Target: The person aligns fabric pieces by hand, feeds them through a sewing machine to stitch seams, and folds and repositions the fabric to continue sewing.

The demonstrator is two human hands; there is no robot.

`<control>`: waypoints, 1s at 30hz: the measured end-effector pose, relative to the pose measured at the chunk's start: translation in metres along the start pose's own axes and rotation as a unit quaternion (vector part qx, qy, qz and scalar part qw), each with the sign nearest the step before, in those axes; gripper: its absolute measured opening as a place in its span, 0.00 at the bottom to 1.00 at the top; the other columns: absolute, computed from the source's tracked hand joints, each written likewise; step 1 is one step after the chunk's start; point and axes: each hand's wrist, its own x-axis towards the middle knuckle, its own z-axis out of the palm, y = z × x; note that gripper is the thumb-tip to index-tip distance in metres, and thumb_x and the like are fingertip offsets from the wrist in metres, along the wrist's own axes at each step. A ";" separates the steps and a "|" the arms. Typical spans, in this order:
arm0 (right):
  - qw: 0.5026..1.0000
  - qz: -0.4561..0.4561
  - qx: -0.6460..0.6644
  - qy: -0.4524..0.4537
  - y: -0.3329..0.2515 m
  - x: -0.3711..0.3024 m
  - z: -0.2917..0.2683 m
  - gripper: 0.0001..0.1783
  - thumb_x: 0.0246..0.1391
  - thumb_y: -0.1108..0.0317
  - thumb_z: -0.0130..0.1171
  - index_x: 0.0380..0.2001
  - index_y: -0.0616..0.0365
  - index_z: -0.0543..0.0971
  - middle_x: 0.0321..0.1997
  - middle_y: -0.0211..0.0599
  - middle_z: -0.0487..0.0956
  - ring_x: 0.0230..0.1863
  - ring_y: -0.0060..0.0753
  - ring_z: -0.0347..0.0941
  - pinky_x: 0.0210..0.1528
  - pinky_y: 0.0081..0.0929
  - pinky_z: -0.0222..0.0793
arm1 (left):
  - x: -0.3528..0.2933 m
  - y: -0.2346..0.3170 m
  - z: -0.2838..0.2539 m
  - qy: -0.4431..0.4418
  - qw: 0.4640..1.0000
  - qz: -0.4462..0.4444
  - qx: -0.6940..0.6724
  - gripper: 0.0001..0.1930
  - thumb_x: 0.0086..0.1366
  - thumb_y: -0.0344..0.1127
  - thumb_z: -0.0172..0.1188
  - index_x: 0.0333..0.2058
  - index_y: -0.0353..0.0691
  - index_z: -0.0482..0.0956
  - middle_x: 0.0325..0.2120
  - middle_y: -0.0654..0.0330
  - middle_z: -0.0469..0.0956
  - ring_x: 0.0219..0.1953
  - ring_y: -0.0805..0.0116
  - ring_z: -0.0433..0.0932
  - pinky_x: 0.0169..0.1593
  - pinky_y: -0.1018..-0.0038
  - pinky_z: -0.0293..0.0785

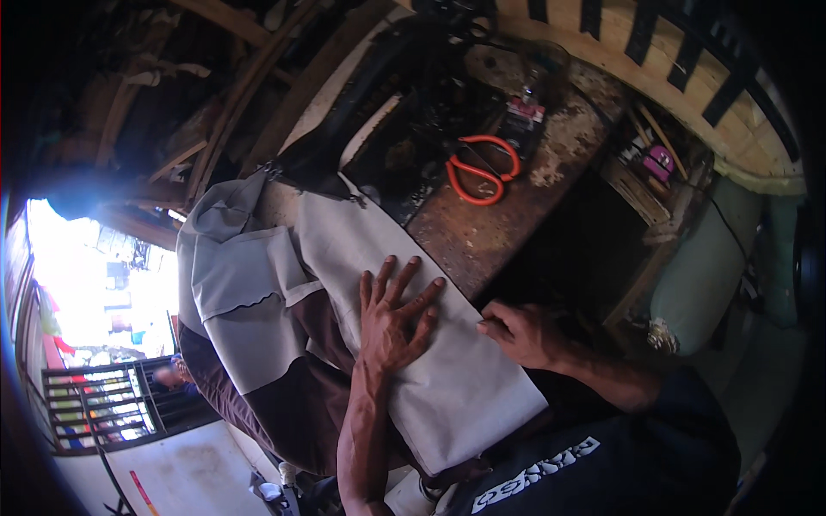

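A length of light grey fabric [469, 378] runs from a dark sewing machine [318, 163] across the table edge toward my body. My left hand [391, 322] lies flat on this fabric with its fingers spread. At the fabric's right edge, my right hand [520, 334] is closed, thumb and curled fingers pinching the edge. More cloth, grey with dark maroon parts [284, 391], bunches and hangs to the left of my left hand. The far end of the grey fabric reaches up to the machine's needle area, where details are too dark to tell.
Orange-handled scissors [477, 193] lie on the worn wooden table [482, 245]. A small pink-and-black item [525, 112] sits behind them. An open drawer [637, 193] at the right holds a purple object [659, 162]. A greenish sack-like bundle [701, 267] stands beyond. Another person [176, 374] is at the far left.
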 end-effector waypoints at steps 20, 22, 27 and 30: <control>0.929 -0.337 -0.111 0.106 -0.003 0.389 0.047 0.26 0.56 0.49 0.68 0.55 0.45 0.82 0.55 0.32 0.82 0.59 0.35 0.76 0.62 0.39 0.70 | -0.003 -0.011 0.006 0.064 0.997 0.021 -0.029 0.24 0.59 0.41 0.63 0.56 0.65 0.86 0.67 0.57 0.72 0.72 0.39 0.62 0.70 0.31 0.50; 0.924 -0.355 -0.103 0.092 0.000 0.392 0.051 0.28 0.61 0.53 0.63 0.63 0.50 0.77 0.65 0.39 0.77 0.68 0.40 0.70 0.72 0.41 0.60 | -0.004 -0.011 0.006 0.055 0.998 0.015 -0.032 0.24 0.59 0.42 0.64 0.56 0.67 0.86 0.68 0.58 0.71 0.72 0.40 0.61 0.70 0.30 0.49; 0.930 -0.345 -0.062 0.110 0.000 0.403 0.061 0.27 0.66 0.55 0.59 0.64 0.52 0.75 0.67 0.41 0.76 0.69 0.41 0.70 0.74 0.40 0.60 | -0.001 -0.018 0.002 0.040 0.999 0.012 -0.035 0.26 0.56 0.43 0.66 0.56 0.68 0.86 0.68 0.58 0.72 0.72 0.41 0.61 0.71 0.30 0.48; 0.924 -0.360 -0.063 0.113 0.005 0.409 0.060 0.25 0.65 0.56 0.60 0.61 0.52 0.76 0.64 0.40 0.77 0.66 0.40 0.71 0.71 0.40 0.62 | 0.005 -0.022 0.001 0.041 0.998 0.010 -0.040 0.26 0.55 0.42 0.66 0.55 0.68 0.87 0.67 0.58 0.72 0.72 0.40 0.62 0.70 0.30 0.48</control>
